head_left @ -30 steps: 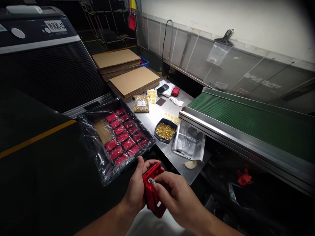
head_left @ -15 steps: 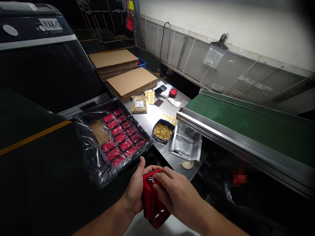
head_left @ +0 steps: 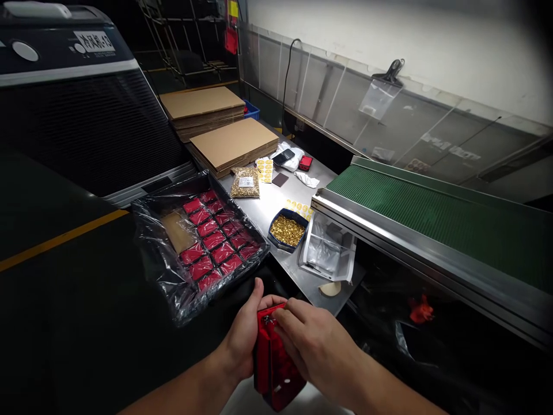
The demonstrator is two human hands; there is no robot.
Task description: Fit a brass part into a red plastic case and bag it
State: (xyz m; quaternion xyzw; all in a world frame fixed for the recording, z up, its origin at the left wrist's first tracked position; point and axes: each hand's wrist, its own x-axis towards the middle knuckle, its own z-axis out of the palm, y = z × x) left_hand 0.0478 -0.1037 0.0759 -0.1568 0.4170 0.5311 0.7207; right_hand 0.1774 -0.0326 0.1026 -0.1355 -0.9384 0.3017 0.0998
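A red, box-like plastic case [head_left: 276, 360] is held upright at the bottom centre. My left hand [head_left: 244, 331] is wrapped round its left side and back, thumb pointing up. My right hand [head_left: 317, 340] is closed over the case's near face, fingertips bent together at the top; what they pinch, if anything, is hidden. Small silvery metal pieces [head_left: 268, 320] show at the top of the case beside those fingertips. Lower on the near face are pale spots or holes. Ahead on the metal table [head_left: 291, 271] stands a dark blue bowl [head_left: 273, 237] of small gold-coloured parts.
A plastic-lined black tray [head_left: 173, 305] with rows of red pieces lies left. A green conveyor [head_left: 432, 216] runs right. The table holds a white bin [head_left: 349, 262], a bag of gold-coloured parts [head_left: 245, 187], a phone [head_left: 283, 157] and cardboard stacks [head_left: 235, 144]. A cooling machine [head_left: 78, 127] stands far left.
Both hands and the red case have shifted slightly right and down in view. My right fingertips have moved a little at the top of the case, by the metal pieces.
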